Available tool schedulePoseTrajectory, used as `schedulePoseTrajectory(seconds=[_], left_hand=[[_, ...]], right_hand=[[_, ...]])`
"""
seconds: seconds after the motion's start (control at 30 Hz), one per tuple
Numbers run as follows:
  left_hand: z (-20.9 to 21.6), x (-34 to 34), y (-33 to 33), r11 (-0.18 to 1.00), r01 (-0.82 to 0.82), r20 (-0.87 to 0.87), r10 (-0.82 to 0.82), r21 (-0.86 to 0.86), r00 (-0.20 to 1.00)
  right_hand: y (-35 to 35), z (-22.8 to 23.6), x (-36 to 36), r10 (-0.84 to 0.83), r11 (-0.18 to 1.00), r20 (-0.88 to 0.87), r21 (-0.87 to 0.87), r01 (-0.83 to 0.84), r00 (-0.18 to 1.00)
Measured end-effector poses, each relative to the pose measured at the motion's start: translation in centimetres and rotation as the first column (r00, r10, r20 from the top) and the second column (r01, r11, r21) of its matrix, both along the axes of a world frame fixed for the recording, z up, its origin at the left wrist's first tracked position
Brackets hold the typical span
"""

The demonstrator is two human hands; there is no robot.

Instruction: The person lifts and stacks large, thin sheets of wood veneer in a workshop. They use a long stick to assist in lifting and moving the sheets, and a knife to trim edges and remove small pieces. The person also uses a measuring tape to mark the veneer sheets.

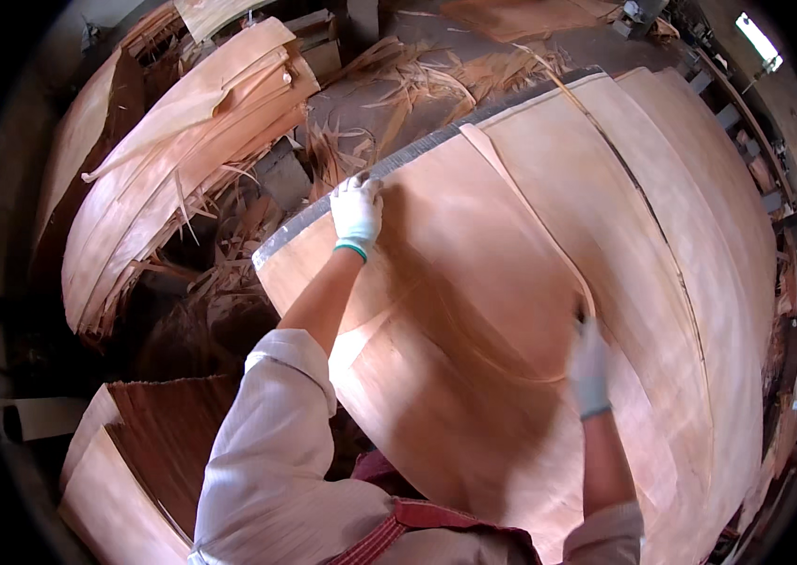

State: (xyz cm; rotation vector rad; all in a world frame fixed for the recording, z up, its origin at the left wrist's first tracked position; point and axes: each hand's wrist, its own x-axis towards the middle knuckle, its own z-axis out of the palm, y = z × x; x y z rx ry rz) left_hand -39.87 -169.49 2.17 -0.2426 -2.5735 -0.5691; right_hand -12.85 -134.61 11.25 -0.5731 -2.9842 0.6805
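Observation:
Large pale-pink wood veneer sheets point(474, 235) lie in a wide stack in front of me. My left hand point(357, 212), in a white glove with a green cuff, rests flat at the far left edge of the stack, fingers stretched out. Over the sheets on the right is my right hand point(590, 369), also gloved and smeared by motion. It looks closed around a small dark tool point(579, 307) whose tip sticks out; its kind is too blurred to tell. A narrow veneer strip point(539, 221) curls from the far edge down beside this hand.
Another stack of veneer point(182, 151) with ragged edges stands at the far left. More sheets point(120, 480) stand at the near left. Torn veneer scraps point(426, 80) litter the floor beyond the stack. A dark grey edge point(455, 132) borders the stack's far side.

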Motion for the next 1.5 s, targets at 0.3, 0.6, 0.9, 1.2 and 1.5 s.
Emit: schedulePoseTrajectory(seconds=[0.3, 0.6, 0.9, 1.2, 1.5], left_hand=[[-1.4, -7.5, -6.6, 0.874, 0.400, 0.493, -0.485, 0.276, 0.722], [0.5, -9.7, -4.5, 0.685, 0.433, 0.573, -0.728, 0.587, 0.376], [-1.4, -8.3, -4.4, 0.868, 0.484, 0.415, -0.482, 0.110, 0.772], [-1.8, 10.8, 15.4, 0.763, 0.642, 0.184, -0.623, -0.073, 0.760], [-1.8, 14.4, 19.7, 0.808, 0.517, 0.100, -0.511, -0.282, 0.854]], right_hand=[[-22.5, -4.9, -22.1, 0.335, 0.920, 0.131, 0.169, -0.354, 0.933], [-25.8, -8.4, -28.3, 0.282, 0.950, 0.017, 0.132, -0.282, 0.959], [-11.2, -4.5, -5.8, 0.158, 0.950, 0.329, 0.208, -0.234, 0.931], [-5.0, -4.2, 0.3, 0.211, 0.957, 0.208, 0.157, -0.246, 0.955], [14.9, -3.7, 24.8, -0.001, 0.953, 0.387, 0.281, -0.117, 0.922]])
